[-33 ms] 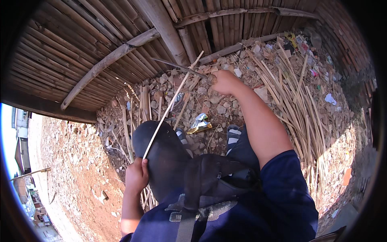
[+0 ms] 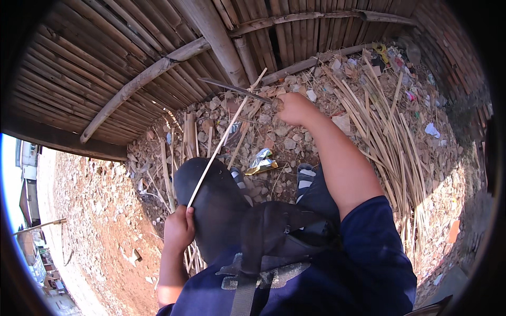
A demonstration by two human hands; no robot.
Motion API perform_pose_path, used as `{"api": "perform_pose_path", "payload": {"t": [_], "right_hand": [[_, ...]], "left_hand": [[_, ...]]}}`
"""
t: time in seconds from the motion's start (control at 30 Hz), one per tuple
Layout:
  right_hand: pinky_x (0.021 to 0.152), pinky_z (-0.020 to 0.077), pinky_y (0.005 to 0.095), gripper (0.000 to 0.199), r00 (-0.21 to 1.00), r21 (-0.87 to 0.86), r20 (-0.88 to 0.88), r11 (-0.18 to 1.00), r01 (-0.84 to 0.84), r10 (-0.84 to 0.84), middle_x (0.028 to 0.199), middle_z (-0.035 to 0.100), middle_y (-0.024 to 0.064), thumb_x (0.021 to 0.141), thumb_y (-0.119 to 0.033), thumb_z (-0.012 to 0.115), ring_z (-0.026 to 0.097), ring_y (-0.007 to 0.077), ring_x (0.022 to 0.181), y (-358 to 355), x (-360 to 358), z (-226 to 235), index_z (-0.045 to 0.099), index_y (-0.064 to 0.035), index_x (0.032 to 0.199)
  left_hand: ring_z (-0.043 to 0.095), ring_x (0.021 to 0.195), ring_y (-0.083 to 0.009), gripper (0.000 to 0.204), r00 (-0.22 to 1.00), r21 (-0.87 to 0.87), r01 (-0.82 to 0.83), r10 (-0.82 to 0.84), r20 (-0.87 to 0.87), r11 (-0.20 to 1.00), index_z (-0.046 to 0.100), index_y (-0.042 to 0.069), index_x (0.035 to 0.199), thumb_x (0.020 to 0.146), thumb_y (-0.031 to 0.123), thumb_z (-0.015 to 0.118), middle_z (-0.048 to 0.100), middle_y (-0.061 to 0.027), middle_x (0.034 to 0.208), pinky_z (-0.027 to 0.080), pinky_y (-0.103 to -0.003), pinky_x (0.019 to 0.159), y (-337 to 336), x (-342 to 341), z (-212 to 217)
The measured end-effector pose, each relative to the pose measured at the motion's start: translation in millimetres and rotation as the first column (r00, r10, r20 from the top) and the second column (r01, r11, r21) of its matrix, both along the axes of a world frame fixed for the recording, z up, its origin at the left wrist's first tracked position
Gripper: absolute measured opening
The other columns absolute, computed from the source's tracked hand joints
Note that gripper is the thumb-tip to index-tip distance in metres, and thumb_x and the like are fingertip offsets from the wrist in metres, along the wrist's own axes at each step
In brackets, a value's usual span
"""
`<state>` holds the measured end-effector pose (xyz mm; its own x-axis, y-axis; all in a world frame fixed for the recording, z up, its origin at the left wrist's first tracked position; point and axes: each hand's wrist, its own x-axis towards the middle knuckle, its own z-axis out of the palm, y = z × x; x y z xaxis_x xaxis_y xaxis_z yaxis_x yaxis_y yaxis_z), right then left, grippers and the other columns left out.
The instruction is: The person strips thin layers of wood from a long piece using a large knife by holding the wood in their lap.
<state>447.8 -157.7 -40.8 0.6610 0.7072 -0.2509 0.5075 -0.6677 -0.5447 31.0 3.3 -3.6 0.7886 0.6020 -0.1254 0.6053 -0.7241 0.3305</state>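
Observation:
A long pale bamboo strip (image 2: pixel 216 149) slants up across my left thigh, tilted to the far right. Closed around its near end is my left hand (image 2: pixel 178 229), beside my left knee. My right hand (image 2: pixel 295 109), arm stretched out, grips the short wooden handle of a long-bladed knife (image 2: pixel 225 86). The dark blade points left and crosses the strip near its far end. At the crossing the two appear to touch, and a split or raised sliver shows there. The handle is mostly hidden inside my right fist.
A large pile of bamboo strips (image 2: pixel 406 158) lies at the right. More bamboo pieces (image 2: pixel 188 136) stand at the left, by my knee. A crumpled foil wrapper (image 2: pixel 262 161) rests on stony ground between my feet. A bamboo slat wall (image 2: pixel 89 63) closes off the far side.

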Motion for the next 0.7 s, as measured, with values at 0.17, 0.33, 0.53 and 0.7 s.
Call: {"api": "perform_pose_path", "payload": {"t": [0.17,0.33,0.53,0.7], "right_hand": [[0.09,0.0538,0.0456,0.043,0.973,-0.018,0.141,0.983,-0.184,0.185,0.106,0.071,0.0194,0.075,-0.016,0.066,0.068,0.0359,0.102,17,-53,28,0.07,-0.0111,0.118],[0.087,0.054,0.0473,0.039,0.993,0.042,-0.117,0.999,0.016,-0.011,0.103,0.071,0.0193,0.076,-0.019,0.067,0.067,0.0385,0.1,1,10,-11,0.07,-0.0102,0.114],[0.092,0.0542,0.0458,0.044,0.992,0.006,0.099,0.997,-0.079,0.078,0.11,0.071,0.0171,0.076,-0.016,0.066,0.067,0.0344,0.107,11,-25,8,0.068,-0.0125,0.12],[0.088,0.0542,0.0475,0.04,0.964,-0.04,0.159,0.977,-0.207,0.211,0.105,0.071,0.0182,0.076,-0.017,0.067,0.067,0.0362,0.102,9,-38,12,0.069,-0.011,0.115]], "left_hand": [[0.061,0.065,-0.0496,0.033,1.0,0.035,0.001,0.0,-0.022,0.999,0.053,0.002,0.082,0.104,0.028,0.049,0.061,-0.026,0.065,0.046,-0.057,0.058,0,-7,-2],[0.061,0.065,-0.0497,0.033,1.0,0.029,0.017,-0.016,-0.01,0.999,0.053,0.002,0.083,0.104,0.028,0.05,0.061,-0.0254,0.065,0.046,-0.057,0.058,0,-1,0],[0.06,0.065,-0.0492,0.034,0.997,0.005,0.059,-0.059,-0.04,0.998,0.052,0.002,0.083,0.104,0.029,0.05,0.059,-0.0249,0.064,0.045,-0.056,0.058,6,-7,2],[0.059,0.064,-0.049,0.034,0.999,-0.073,0.035,-0.035,0.008,0.997,0.052,0.002,0.081,0.104,0.027,0.05,0.058,-0.025,0.063,0.043,-0.055,0.056,3,-32,7]]}}
